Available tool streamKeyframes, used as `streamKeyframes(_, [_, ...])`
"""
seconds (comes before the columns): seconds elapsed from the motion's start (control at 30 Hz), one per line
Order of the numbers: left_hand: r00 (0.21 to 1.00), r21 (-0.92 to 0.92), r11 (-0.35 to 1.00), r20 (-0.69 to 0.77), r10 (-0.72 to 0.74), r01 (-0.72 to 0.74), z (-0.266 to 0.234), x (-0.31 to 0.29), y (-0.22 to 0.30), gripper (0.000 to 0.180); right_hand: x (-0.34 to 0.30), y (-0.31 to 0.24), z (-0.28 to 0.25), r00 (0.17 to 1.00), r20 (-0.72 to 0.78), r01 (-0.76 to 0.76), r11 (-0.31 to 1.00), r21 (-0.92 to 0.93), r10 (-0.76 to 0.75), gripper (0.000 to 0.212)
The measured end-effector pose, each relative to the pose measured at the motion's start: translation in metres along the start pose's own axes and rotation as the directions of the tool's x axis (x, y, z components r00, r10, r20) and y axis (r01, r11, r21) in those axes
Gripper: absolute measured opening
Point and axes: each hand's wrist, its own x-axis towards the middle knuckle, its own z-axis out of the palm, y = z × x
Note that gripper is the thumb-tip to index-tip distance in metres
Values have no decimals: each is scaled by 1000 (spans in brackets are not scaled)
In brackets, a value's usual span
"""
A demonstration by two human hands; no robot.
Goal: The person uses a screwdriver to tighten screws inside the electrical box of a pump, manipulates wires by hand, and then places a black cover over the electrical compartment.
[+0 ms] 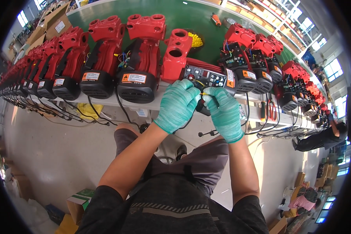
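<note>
A red and black electric pump [176, 54] lies on its side at the bench edge in front of me, its control box [204, 77] uncovered to show terminals and thin wires. Both my hands wear green knit gloves. The fingers of my left hand [178, 104] are pinched together at the near edge of the box, on a thin wire. Close against them, my right hand [224, 114] pinches a small yellow wire cap [204, 93] at the wire's end. The fingertips hide most of the join.
Similar pumps [138, 70] line the bench at left, with more open-boxed ones [240, 64] at right. Behind stand a bowl of yellow caps [195, 40] and an orange-handled tool [216, 19]. A screwdriver [263, 110] hangs at the edge among dangling power cords. Another person [321, 138] stands far right.
</note>
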Motion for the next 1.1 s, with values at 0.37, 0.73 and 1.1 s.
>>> streamKeyframes(0.37, [1000, -24, 999, -6, 30, -31, -1, 0, -3, 10, 6, 4, 7, 990, 85, -94, 969, -229, 116, 29])
streamKeyframes(0.73, [1000, -54, 999, 4, 5, -5, -5, -1, -4, 10, 0, -12, -1, 998, 51, -21, 999, -24, 23, 28])
streamKeyframes(1.1, [1000, -57, 998, 15, 27, -26, -4, 0, -6, 8, 7, -2, 3, 971, 152, -137, 949, -283, 186, 30])
